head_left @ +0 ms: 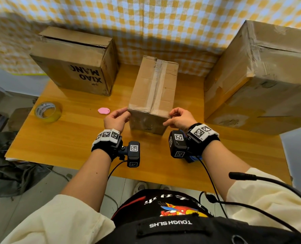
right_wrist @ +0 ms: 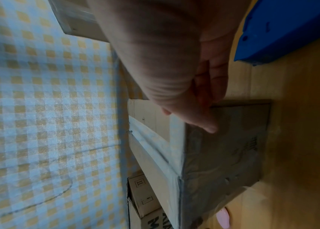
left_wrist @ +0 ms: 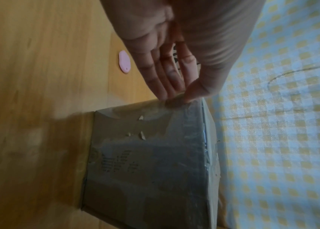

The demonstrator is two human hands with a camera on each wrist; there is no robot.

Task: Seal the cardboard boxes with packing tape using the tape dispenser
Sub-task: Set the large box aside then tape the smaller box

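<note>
At the table's (head_left: pixel 86 138) middle, the left hand (head_left: pixel 115 118) and right hand (head_left: pixel 178 118) pinch the near top corners of the taped small box (head_left: pixel 153 92); a tape roll (head_left: pixel 47 111) lies near the left edge

The wooden desk (head_left: pixel 181 155) carries three cardboard boxes (head_left: pixel 153 92) along its far edge, a tape roll (head_left: pixel 47 111) and a pink tag (head_left: pixel 103 110) toward its left edge.

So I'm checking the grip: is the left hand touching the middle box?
Touching. The left wrist view shows the left hand with thumb and fingertips pinching the middle box at its top corner.
</note>
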